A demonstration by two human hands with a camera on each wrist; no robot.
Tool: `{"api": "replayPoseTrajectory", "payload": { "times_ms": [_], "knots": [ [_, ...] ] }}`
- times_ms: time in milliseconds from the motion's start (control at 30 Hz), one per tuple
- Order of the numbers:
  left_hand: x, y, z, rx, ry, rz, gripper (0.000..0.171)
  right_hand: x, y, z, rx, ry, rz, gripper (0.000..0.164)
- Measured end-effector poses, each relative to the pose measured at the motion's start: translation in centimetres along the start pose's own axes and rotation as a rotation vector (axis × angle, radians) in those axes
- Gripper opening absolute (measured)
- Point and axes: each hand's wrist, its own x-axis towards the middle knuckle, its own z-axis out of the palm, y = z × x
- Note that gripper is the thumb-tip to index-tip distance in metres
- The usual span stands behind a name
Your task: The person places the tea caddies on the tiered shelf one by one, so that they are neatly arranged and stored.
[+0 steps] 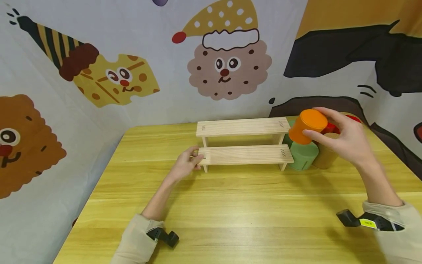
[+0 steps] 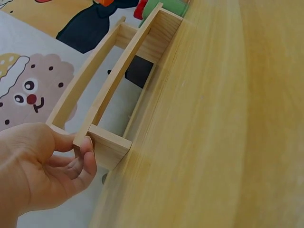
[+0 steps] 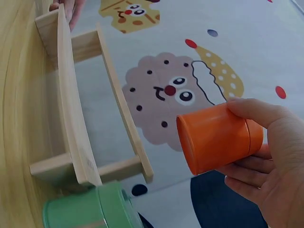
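A pale wooden two-step rack (image 1: 245, 154) stands on the table, one long board higher and behind the other. My left hand (image 1: 185, 164) pinches the left end of its lower board; in the left wrist view, thumb and fingers close around that board's corner (image 2: 81, 135). Raised above the rack's right end, my right hand (image 1: 351, 137) grips an orange cylindrical canister (image 1: 308, 126) between thumb and fingers. The right wrist view shows the orange canister (image 3: 216, 140) tilted sideways in that frame, apart from the boards. Directly below it stands a green canister (image 1: 304, 156), close against the rack's right end.
Beside the green canister is a tan canister (image 1: 325, 157), with red items (image 1: 331, 128) behind, partly hidden by my right hand. A cloth (image 1: 165, 110) printed with cartoon biscuits and cheese hangs behind the wood-grain table (image 1: 230, 212).
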Motion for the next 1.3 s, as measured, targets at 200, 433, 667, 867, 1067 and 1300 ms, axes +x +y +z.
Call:
{"api": "replayPoseTrajectory", "payload": {
  "times_ms": [200, 433, 667, 867, 1067, 1300],
  "knots": [
    [0.0, 0.0, 0.0, -0.004, 0.005, 0.001, 0.055, 0.4, -0.8, 1.5, 0.006, -0.024, -0.038, 0.067],
    [-0.1, 0.1, 0.1, -0.017, 0.006, -0.006, 0.055, 0.7, -1.5, 3.2, -0.012, -0.043, -0.103, 0.065],
    [-0.1, 0.2, 0.1, -0.008, 0.010, -0.003, 0.054, 0.9, -2.6, 4.8, 0.026, -0.092, -0.113, 0.063],
    [-0.3, 0.7, 0.1, -0.013, 0.004, -0.005, 0.054, 1.4, -3.2, 6.3, 0.076, -0.134, -0.156, 0.064],
    [-0.2, 0.1, 0.1, 0.000, 0.011, 0.009, 0.054, 1.9, -3.6, 7.6, 0.088, -0.149, -0.234, 0.064],
    [-0.2, 0.0, 0.1, 0.001, 0.016, 0.005, 0.054, 2.2, -4.3, 9.0, 0.078, -0.177, -0.235, 0.062]
  ]
}}
